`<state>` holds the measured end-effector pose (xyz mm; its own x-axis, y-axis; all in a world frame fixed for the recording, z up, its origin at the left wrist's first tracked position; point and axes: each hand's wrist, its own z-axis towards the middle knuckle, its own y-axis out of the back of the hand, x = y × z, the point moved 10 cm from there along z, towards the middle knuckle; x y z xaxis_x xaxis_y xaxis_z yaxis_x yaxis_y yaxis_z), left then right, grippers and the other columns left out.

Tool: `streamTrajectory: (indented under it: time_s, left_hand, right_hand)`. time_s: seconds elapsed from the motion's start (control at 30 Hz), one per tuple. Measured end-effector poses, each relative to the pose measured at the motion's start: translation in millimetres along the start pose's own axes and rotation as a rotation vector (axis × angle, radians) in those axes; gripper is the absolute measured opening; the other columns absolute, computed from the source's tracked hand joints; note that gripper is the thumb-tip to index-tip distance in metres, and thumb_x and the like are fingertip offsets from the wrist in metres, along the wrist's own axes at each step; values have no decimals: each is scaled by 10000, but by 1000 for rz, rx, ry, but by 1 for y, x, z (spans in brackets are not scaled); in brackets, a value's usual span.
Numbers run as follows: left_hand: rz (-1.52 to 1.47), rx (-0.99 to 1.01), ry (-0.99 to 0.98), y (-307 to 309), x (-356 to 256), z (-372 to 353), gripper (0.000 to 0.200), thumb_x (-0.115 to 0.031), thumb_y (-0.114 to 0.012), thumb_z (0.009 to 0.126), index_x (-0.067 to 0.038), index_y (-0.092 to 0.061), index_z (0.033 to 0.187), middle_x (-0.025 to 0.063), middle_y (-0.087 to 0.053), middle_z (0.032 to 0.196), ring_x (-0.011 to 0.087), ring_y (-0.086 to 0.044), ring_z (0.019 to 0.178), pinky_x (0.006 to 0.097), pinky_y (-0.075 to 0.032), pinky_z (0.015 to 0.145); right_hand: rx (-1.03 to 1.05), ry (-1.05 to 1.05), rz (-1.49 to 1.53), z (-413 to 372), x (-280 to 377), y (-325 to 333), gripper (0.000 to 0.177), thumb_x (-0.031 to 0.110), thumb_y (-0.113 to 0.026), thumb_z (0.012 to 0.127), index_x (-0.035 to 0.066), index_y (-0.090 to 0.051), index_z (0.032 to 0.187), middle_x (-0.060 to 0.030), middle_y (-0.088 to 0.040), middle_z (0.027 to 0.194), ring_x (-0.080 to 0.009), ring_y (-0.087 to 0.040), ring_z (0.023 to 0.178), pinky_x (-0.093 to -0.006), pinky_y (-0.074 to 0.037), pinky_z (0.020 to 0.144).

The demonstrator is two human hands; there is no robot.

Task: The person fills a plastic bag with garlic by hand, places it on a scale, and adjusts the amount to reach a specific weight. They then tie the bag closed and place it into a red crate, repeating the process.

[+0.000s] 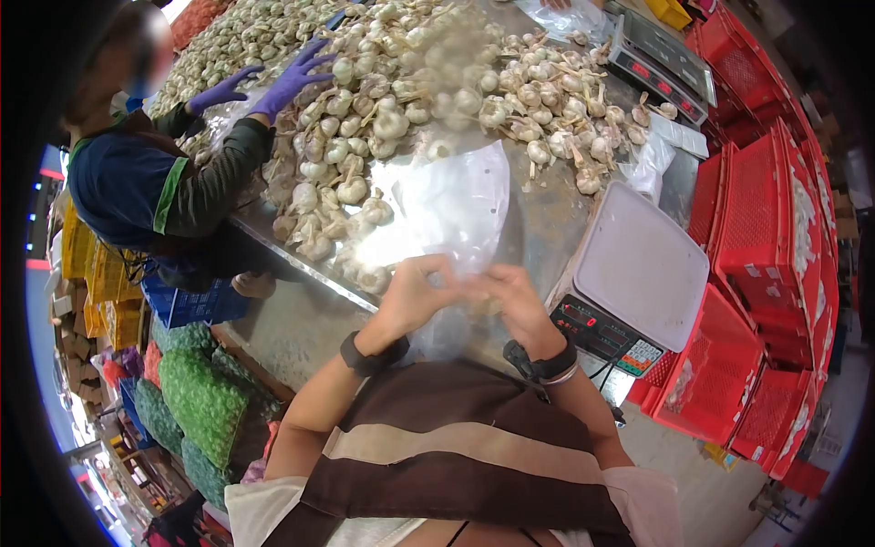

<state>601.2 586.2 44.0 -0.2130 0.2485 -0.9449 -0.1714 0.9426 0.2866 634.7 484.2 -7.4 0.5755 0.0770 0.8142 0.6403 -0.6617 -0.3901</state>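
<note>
A clear plastic bag (469,196) lies partly over the metal table, its near part drawn up between my two hands. My left hand (419,294) is closed, its thumb and fingers pinching the bag's edge. Close beside it, my right hand (517,299) pinches the same bag; its fingertips are somewhat blurred. Loose garlic bulbs (387,123) are heaped just beyond and to the left of the bag. To the right of my right hand stands a digital scale (643,260) with a bare plate and a red display.
Red plastic crates (752,219) are stacked along the right. A second scale (663,68) and folded plastic bags (652,164) sit at the table's far right. At the left, a person in purple gloves (296,80) reaches over the garlic. Green mesh sacks (200,401) stand on the floor.
</note>
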Motion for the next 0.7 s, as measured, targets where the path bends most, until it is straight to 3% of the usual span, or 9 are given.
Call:
streamTrajectory:
  time_s: [0.1, 0.17, 0.3, 0.33, 0.4, 0.47, 0.53, 0.6, 0.7]
  left_hand:
    - [-41, -7, 37, 9, 7, 3, 248, -81, -742, 657, -33, -510, 584, -6, -577, 622, 37, -476, 612, 198, -393, 575]
    - [22, -165, 15, 41, 27, 5, 192, -146, -731, 655, -30, -578, 671, 8, -561, 642, 64, -473, 607, 221, -407, 566]
    - [141, -655, -91, 157, 11, -19, 163, -50, -635, 719, -20, -490, 653, -5, -451, 595, 77, -455, 593, 254, -383, 477]
    - [320, -742, 14, 190, 30, -25, 138, 3, -645, 646, -17, -518, 697, 12, -501, 643, 91, -477, 586, 238, -399, 552]
    - [884, -764, -231, 171, -12, -30, 242, -5, -652, 621, -25, -545, 837, 71, -578, 804, 159, -540, 556, 276, -445, 569]
    - [626, -588, -446, 118, -54, -25, 373, -16, -652, 603, -72, -557, 959, 112, -579, 978, 227, -568, 567, 313, -460, 582]
    - [705, -21, -146, 52, -30, -10, 441, -41, -653, 648, -127, -539, 1065, 97, -579, 1009, 230, -584, 623, 325, -467, 615]
    - [732, 253, -185, 11, 23, 2, 533, -125, -686, 674, -122, -460, 1157, 78, -573, 1022, 219, -588, 648, 319, -476, 620]
    - [449, 228, -174, 5, 18, 13, 484, -213, -689, 705, -103, -484, 1130, 76, -601, 936, 231, -591, 659, 329, -475, 624]
  right_hand:
    - [11, -64, 312, 3, -19, 6, 104, 122, -546, 825, 37, -592, 861, -40, -566, 777, -123, -531, 687, -258, -429, 599]
    - [3, -71, 484, 3, -26, 14, 113, 131, -520, 837, 47, -579, 885, -52, -567, 788, -148, -542, 695, -286, -443, 621]
    - [-24, -147, 856, -14, -29, 46, 121, 138, -480, 856, 50, -553, 896, -74, -585, 847, -213, -567, 767, -395, -457, 682]
    - [-86, -176, 940, -19, -30, 54, 116, 139, -473, 858, 55, -546, 891, -77, -581, 849, -221, -564, 783, -421, -456, 699]
    - [-116, -131, 843, -22, -25, 59, 91, 126, -492, 843, 54, -544, 861, -84, -572, 836, -218, -564, 782, -395, -465, 683]
    - [50, -45, 643, -16, -17, 52, 65, 103, -519, 822, 51, -544, 852, -80, -572, 806, -217, -571, 757, -390, -481, 664]
    - [0, -73, 588, -16, -17, 56, 60, 94, -520, 818, 49, -543, 849, -79, -572, 798, -213, -576, 742, -388, -492, 645]
    - [-49, -97, 528, -15, -11, 67, 54, 85, -521, 814, 47, -543, 846, -78, -573, 790, -209, -580, 727, -386, -503, 626]
    - [-82, 32, 419, -18, 28, 90, 116, 81, -550, 799, -22, -576, 843, -91, -595, 763, -158, -592, 641, -289, -512, 561]
